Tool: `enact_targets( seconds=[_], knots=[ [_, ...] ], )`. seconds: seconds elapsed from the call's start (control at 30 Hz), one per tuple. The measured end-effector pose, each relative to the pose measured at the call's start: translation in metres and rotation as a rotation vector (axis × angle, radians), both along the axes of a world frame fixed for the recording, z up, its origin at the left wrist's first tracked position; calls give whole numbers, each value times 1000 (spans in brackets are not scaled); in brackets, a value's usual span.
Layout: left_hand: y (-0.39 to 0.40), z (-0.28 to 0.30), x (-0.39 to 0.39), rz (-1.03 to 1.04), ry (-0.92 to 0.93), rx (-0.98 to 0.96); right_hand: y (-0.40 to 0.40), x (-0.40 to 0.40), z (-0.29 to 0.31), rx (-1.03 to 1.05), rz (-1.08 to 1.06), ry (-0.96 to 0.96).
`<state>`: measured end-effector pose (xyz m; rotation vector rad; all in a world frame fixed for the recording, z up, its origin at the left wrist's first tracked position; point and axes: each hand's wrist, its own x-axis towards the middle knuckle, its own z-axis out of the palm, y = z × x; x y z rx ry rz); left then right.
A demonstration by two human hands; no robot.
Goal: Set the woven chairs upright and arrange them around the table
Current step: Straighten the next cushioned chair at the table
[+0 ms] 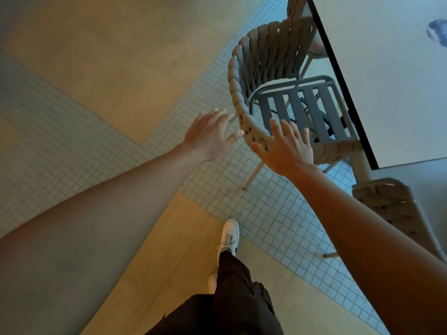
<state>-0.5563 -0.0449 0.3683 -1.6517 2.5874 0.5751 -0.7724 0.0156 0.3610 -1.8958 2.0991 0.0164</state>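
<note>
Head view: woven chair upright, tucked beside table. Left hand and right hand spread open at backrest, gripping nothing. Arranging step; next, probably seize rim, nudge straight.

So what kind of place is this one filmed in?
Probably a cafe or restaurant seating area, perhaps a patio. A woven chair with a slatted seat stands at a pale table, another woven chair is beside it, and the floor mixes small mosaic tiles with large slabs.

both hands spread open at an upright woven chair's backrest.
</note>
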Motion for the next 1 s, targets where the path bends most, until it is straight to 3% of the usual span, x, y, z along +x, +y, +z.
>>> enact_targets(
  seconds=[0.47,1.0],
  knots=[
    [-167,-5,45,12,3,15,-164,42,-1,57,49,45],
    [-396,21,131,-280,-24,-63,-339,139,25,-21,-220,44]
  ],
)
